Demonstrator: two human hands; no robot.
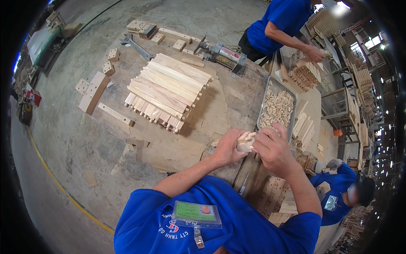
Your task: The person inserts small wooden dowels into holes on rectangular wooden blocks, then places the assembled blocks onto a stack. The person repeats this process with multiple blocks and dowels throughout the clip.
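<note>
My left hand (229, 147) is wrapped round a small bunch of pale wooden slats (244, 144), their ends turned up at the near side of the bench. Short wooden dowels stick out of those ends. My right hand (274, 151) reaches over from the right with bent fingers at the dowels; what its fingertips pinch is hidden. Just beyond this hand sits a metal tray (277, 85) heaped with loose wooden dowels (275, 108). To the left, a crosswise-layered stack of wooden slats (169, 86) lies on the bench, with dowels in the ends of several.
Wooden blocks, an adjustable wrench (138, 47) and a metal cylinder clamp (226, 56) line the bench's far side. A curved wooden piece (94, 93) rests at the left edge. One co-worker (279, 27) stands beyond the bench; another (338, 192) is at the right.
</note>
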